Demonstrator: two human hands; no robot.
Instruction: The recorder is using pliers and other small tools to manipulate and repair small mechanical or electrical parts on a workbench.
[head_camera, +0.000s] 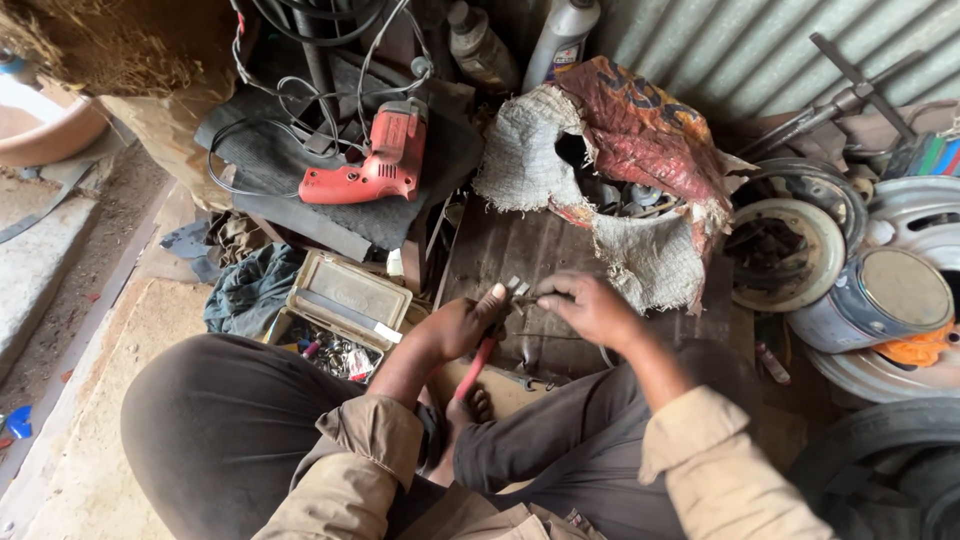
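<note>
— What does the head view show of the hands?

— The left hand (462, 325) is clamped on red-handled pliers (478, 362), whose grips slant down toward the lap. The right hand (592, 308) is closed too, its fingertips pinching a small metal piece (518, 288) at the pliers' tip. The two hands nearly touch.

— Where is that?

— Over the near edge of a dark wooden board (500, 250).

— And around them?

— An open tin box (340, 300) sits just left of the board. A red drill (375, 160) lies on a black mat beyond it; a torn sack (640, 150) slumps at the board's far edge.
</note>
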